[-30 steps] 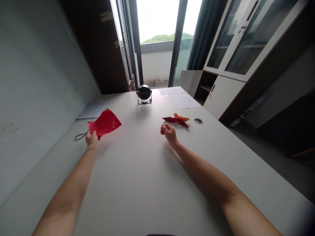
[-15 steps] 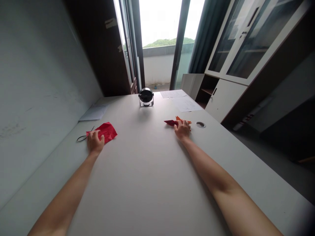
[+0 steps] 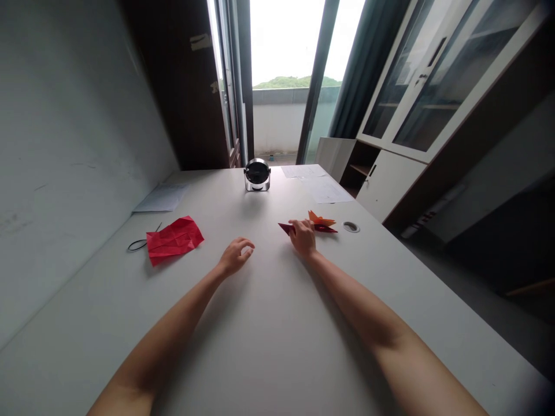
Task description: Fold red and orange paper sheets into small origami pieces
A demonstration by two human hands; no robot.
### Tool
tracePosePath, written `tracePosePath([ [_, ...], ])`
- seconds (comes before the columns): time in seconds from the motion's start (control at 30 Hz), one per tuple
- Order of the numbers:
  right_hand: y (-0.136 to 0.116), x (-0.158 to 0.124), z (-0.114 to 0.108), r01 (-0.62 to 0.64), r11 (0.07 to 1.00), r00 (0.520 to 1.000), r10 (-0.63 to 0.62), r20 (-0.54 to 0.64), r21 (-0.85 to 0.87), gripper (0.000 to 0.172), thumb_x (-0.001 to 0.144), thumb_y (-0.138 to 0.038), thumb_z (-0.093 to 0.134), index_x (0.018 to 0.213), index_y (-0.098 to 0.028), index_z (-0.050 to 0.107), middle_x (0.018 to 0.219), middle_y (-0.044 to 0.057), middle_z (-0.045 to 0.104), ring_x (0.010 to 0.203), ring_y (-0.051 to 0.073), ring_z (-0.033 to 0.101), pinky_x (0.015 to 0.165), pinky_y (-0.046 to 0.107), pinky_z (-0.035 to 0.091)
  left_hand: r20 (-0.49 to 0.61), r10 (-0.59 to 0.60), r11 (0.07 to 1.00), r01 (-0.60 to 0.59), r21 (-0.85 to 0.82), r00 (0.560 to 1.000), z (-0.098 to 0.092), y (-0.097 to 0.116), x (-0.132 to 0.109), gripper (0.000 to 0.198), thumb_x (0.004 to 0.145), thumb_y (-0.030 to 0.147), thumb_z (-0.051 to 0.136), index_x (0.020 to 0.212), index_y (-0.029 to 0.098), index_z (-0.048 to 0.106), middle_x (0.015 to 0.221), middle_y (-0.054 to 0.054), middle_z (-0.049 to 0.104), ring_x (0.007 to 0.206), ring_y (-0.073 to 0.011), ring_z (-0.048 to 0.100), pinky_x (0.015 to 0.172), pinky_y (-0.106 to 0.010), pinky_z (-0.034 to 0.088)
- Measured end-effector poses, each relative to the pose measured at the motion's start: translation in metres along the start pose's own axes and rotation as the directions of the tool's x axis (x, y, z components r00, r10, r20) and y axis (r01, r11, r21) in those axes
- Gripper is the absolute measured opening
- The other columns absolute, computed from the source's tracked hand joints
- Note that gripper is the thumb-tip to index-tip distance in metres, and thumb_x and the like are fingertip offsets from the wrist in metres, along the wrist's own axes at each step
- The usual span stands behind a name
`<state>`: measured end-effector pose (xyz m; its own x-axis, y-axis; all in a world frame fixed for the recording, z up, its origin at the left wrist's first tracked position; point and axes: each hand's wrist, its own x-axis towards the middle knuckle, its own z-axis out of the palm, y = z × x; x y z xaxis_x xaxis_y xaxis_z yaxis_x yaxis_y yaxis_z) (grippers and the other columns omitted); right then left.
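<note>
My right hand (image 3: 303,238) is closed on a dark red folded paper piece (image 3: 326,229), whose pointed ends stick out on both sides of the fingers. Just behind it lies an orange folded paper piece (image 3: 321,219) with pointed tips. My left hand (image 3: 236,255) is over the middle of the white table, holding nothing, its thumb and fingers apart and slightly curled. To its left a creased red paper sheet (image 3: 174,240) lies spread out, clear of both hands.
A thin black loop (image 3: 137,245) lies beside the red sheet. At the table's (image 3: 260,341) far end stands a round black-and-silver device (image 3: 257,174). White papers lie at back left (image 3: 160,198) and back right (image 3: 327,189). A round cable hole (image 3: 351,227) is on the right.
My left hand has let go of the red sheet and moved right, to mid-table. My right hand has drawn the dark red folded piece left and nearer, away from the orange one.
</note>
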<state>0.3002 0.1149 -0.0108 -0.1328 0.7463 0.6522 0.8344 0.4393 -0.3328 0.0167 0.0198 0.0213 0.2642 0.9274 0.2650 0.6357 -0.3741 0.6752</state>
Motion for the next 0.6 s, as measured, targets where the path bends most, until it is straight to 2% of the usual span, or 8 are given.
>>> tracePosePath([
  [0.07, -0.027, -0.014, 0.002, -0.05, 0.991, 0.998, 0.054, -0.028, 0.128, 0.021, 0.087, -0.019, 0.055, 0.107, -0.022, 0.061, 0.093, 0.007, 0.07, 0.095, 0.025, 0.06, 0.101, 0.044, 0.041, -0.032, -0.068, 0.989, 0.063, -0.137, 0.997, 0.013, 0.004, 0.007, 0.025, 0.092, 0.037, 0.054, 0.104, 0.022, 0.071, 0.112, -0.008, 0.069, 0.098, -0.02, 0.066, 0.084, -0.031, 0.053],
  [0.13, -0.053, -0.027, 0.005, -0.1, 0.963, 0.995, 0.098, 0.022, 0.251, 0.019, 0.086, -0.02, 0.057, 0.104, -0.023, 0.057, 0.089, 0.004, 0.07, 0.084, 0.022, 0.06, 0.086, 0.037, 0.047, -0.09, -0.155, 0.957, 0.126, -0.262, 0.984, 0.026, 0.006, 0.009, 0.03, 0.093, 0.042, 0.054, 0.105, 0.02, 0.07, 0.105, -0.008, 0.072, 0.091, -0.019, 0.068, 0.082, -0.031, 0.053],
  [0.23, -0.079, -0.04, 0.005, -0.075, 0.93, 0.993, 0.036, 0.115, 0.359, 0.006, 0.088, -0.023, 0.057, 0.093, -0.024, 0.056, 0.083, 0.001, 0.068, 0.077, 0.02, 0.06, 0.08, 0.034, 0.046, -0.118, -0.195, 0.912, 0.136, -0.387, 0.974, 0.037, 0.007, 0.005, 0.038, 0.094, 0.05, 0.052, 0.103, 0.017, 0.068, 0.094, -0.007, 0.072, 0.082, -0.0184, 0.069, 0.079, -0.031, 0.053],
  [0.3, -0.088, -0.043, 0.002, -0.04, 0.905, 0.989, -0.025, 0.147, 0.424, 0.006, 0.091, -0.027, 0.057, 0.085, -0.024, 0.056, 0.079, 0.0, 0.069, 0.075, 0.019, 0.061, 0.082, 0.034, 0.046, -0.114, -0.205, 0.891, 0.137, -0.432, 0.972, 0.039, 0.007, 0.0, 0.041, 0.093, 0.053, 0.053, 0.103, 0.017, 0.067, 0.092, -0.007, 0.072, 0.078, -0.0177, 0.069, 0.077, -0.03, 0.053],
  [0.47, -0.094, -0.042, -0.013, -0.021, 0.84, 0.972, -0.11, 0.208, 0.542, 0.008, 0.093, -0.029, 0.057, 0.089, -0.024, 0.061, 0.084, 0.002, 0.071, 0.078, 0.018, 0.065, 0.078, 0.032, 0.049, -0.121, -0.239, 0.874, 0.159, -0.46, 0.964, 0.04, 0.005, -0.005, 0.037, 0.09, 0.051, 0.059, 0.098, 0.017, 0.068, 0.087, -0.006, 0.072, 0.073, -0.0166, 0.069, 0.072, -0.028, 0.053],
  [0.6, -0.096, -0.04, -0.019, 0.021, 0.819, 0.965, -0.166, 0.202, 0.574, 0.011, 0.094, -0.031, 0.056, 0.091, -0.025, 0.065, 0.088, 0.004, 0.072, 0.081, 0.019, 0.066, 0.08, 0.032, 0.05, -0.114, -0.228, 0.856, 0.144, -0.497, 0.967, 0.041, 0.004, -0.004, 0.033, 0.091, 0.046, 0.056, 0.094, 0.015, 0.068, 0.084, -0.005, 0.072, 0.071, -0.0154, 0.067, 0.071, -0.028, 0.053],
])
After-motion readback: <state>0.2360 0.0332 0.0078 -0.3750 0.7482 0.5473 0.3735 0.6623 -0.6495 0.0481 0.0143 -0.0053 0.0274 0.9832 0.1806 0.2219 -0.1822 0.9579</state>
